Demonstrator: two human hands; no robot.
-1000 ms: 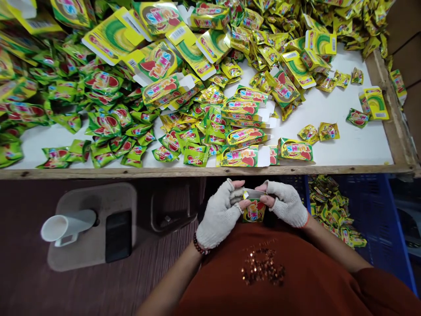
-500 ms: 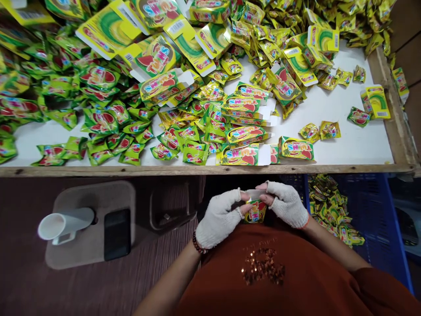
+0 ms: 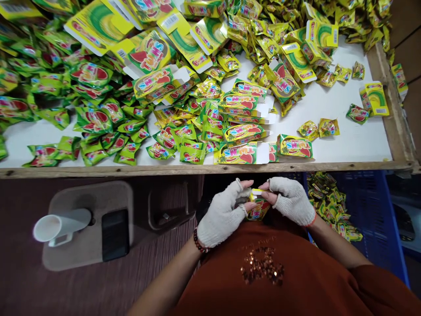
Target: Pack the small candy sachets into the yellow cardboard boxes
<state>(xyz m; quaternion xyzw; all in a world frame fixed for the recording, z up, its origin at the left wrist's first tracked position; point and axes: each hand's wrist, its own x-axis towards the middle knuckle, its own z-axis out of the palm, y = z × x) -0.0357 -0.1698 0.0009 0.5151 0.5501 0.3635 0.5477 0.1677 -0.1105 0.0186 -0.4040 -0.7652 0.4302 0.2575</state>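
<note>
Both my hands wear white fingerless gloves and grip one small yellow-green candy box [image 3: 257,208] in front of my body, below the table edge. My left hand [image 3: 223,214] holds the box's left side. My right hand [image 3: 290,198] presses the box's top flap with its fingertips. On the white table lie several folded boxes [image 3: 294,146] near the front edge, with green sachets [image 3: 92,120] heaped at the left and yellow sachets [image 3: 266,44] at the back.
The table has a wooden front rim [image 3: 197,169] and right rim [image 3: 388,109]. A blue crate [image 3: 368,210] with finished packs stands at my right. To my left a stool [image 3: 85,228] carries a white cup [image 3: 59,226] and a dark phone [image 3: 115,235].
The white open flap of the box has been pushed down and now looks shut. The hands and box have shifted only slightly.
</note>
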